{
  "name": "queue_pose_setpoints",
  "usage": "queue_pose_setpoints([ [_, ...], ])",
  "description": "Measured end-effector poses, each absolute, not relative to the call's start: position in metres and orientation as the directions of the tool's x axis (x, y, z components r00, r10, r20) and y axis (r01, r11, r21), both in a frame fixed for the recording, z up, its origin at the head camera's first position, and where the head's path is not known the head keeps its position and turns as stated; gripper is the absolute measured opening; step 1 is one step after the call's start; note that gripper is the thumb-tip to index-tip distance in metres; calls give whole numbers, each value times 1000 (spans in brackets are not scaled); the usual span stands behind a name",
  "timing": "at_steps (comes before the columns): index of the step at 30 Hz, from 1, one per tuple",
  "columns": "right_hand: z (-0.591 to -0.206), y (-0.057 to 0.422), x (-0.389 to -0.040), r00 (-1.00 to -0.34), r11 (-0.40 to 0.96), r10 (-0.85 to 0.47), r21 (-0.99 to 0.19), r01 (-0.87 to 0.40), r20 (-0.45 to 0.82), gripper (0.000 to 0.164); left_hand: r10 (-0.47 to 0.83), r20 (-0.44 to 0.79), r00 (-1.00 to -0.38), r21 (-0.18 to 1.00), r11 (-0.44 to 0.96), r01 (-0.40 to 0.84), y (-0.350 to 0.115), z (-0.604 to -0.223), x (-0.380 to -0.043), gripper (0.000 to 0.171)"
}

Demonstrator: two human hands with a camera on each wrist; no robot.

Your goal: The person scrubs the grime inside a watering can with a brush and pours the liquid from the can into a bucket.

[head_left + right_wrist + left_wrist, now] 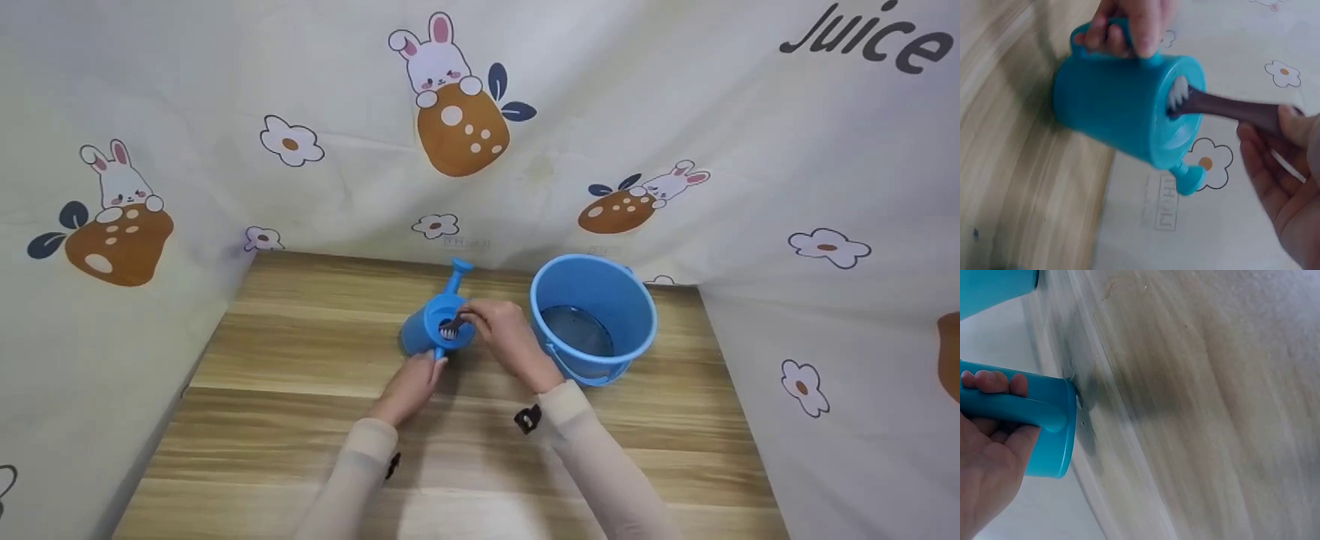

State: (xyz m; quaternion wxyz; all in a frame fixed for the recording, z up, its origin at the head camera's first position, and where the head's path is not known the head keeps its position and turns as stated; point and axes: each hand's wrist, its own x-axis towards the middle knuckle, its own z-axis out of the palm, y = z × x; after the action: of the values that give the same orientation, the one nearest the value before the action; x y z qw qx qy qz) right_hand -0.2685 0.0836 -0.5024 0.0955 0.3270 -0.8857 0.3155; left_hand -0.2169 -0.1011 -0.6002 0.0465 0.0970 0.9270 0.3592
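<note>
On wood-grain surface [232, 457], blue watering can [418, 336], rabbit-print sheeting [360, 195] behind

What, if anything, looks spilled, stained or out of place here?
A faint yellowish blotch on the cloth, right of the middle strawberry, looks like a stain, matching none of the print. A dark patch beside the can could be water or shadow; I cannot tell. Nothing looks plainly damaged.

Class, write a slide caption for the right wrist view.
Left hand grips a blue watering can by its handle; right hand holds a dark brush, white bristles at the can's opening.
</note>
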Motion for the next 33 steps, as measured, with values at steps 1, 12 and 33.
queue_pose_setpoints([
  [1,-502,83,-270,-795,600,-485,-524,-605,363,22,212,-21,-977,674,725,143,-101,-600,-218,23],
  [12,-503,71,-267,-733,661,-505,-342,-668,455,17,130,37,-991,673,730,121,-99,-605,-217,24],
  [33,-513,67,-258,-736,673,-453,-348,-652,503,16,14,137,-990,735,669,112,-98,-619,-221,23],
])
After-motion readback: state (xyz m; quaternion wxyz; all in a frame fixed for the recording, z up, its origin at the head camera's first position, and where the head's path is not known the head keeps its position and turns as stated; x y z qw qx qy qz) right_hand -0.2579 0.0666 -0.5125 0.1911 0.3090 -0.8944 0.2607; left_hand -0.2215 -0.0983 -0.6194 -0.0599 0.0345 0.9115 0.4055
